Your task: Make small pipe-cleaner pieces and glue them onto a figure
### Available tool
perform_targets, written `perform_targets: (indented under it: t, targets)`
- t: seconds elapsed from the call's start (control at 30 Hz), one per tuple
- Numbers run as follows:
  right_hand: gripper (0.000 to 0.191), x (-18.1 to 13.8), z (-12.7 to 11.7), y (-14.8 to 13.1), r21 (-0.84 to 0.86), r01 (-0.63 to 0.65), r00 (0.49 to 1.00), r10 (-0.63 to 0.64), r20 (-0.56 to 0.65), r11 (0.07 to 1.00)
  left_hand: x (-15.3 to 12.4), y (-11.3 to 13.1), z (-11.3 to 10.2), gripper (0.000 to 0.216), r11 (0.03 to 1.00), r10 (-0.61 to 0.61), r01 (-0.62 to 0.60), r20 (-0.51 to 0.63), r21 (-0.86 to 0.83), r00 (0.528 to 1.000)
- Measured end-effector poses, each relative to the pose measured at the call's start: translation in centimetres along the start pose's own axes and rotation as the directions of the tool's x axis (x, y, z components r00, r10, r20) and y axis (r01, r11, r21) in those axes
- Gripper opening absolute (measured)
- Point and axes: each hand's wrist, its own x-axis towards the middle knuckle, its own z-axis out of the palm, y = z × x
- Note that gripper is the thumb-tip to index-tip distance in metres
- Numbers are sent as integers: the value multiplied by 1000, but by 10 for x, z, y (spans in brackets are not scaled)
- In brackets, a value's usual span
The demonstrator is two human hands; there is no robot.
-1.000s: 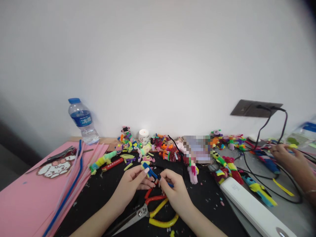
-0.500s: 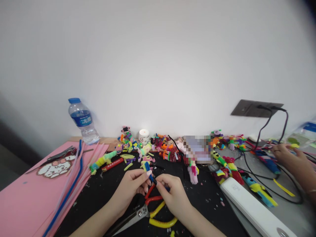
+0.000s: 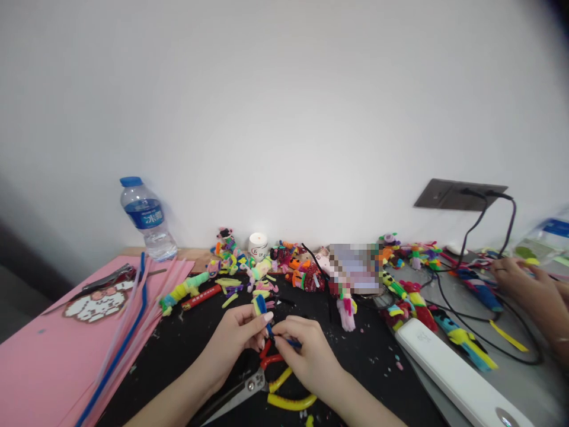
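My left hand (image 3: pixel 235 339) is closed on a small pipe-cleaner figure (image 3: pixel 259 305) with a yellow-green top and blue stem, held just above the black mat (image 3: pixel 186 344). My right hand (image 3: pixel 306 353) pinches the blue pipe cleaner (image 3: pixel 288 342) that leads from the figure's lower end. Both hands meet at the table's middle. Directly beneath them lie scissors (image 3: pixel 249 388) with red and yellow handles.
Pink sheets (image 3: pixel 48 350) with blue and pink pipe cleaners and metal pliers lie at the left. A water bottle (image 3: pixel 144 218) stands by the wall. Several finished pipe-cleaner figures (image 3: pixel 284 264) line the back. A white box (image 3: pixel 448 373), black cables and another person's hand (image 3: pixel 528 287) are on the right.
My hands drew closer together and the blue stem tipped more upright. My right hand shifted left along the blue pipe cleaner. The other person's hand moved slightly.
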Motion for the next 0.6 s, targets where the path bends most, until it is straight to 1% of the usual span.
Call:
perform_targets:
  t: [0.13, 0.23, 0.33, 0.4, 0.5, 0.6]
  targets:
    - [15, 0, 0, 1, 50, -80, 997, 81, -18, 996, 2, 1, -3, 27, 998, 42, -42, -8, 47, 999]
    - [14, 1, -1, 3, 152, -203, 976, 212, -44, 967, 2, 2, -5, 29, 993, 73, -74, 9, 93, 997]
    - [18, 3, -3, 6, 357, -311, 937, 348, -41, 881, 2, 3, -5, 31, 982, 85, -93, 56, 162, 995]
    - [23, 5, -3, 9, 491, -340, 916, 401, -22, 802, 0, 3, -4, 31, 975, 69, -90, 108, 201, 992]
    - [29, 6, -2, 13, 618, -357, 901, 432, 32, 700, -2, 4, -3, 30, 974, 22, -68, 209, 214, 978]
    - [32, 5, -1, 15, 660, -359, 904, 422, 70, 660, -5, 5, -3, 29, 976, -27, -38, 291, 216, 956]
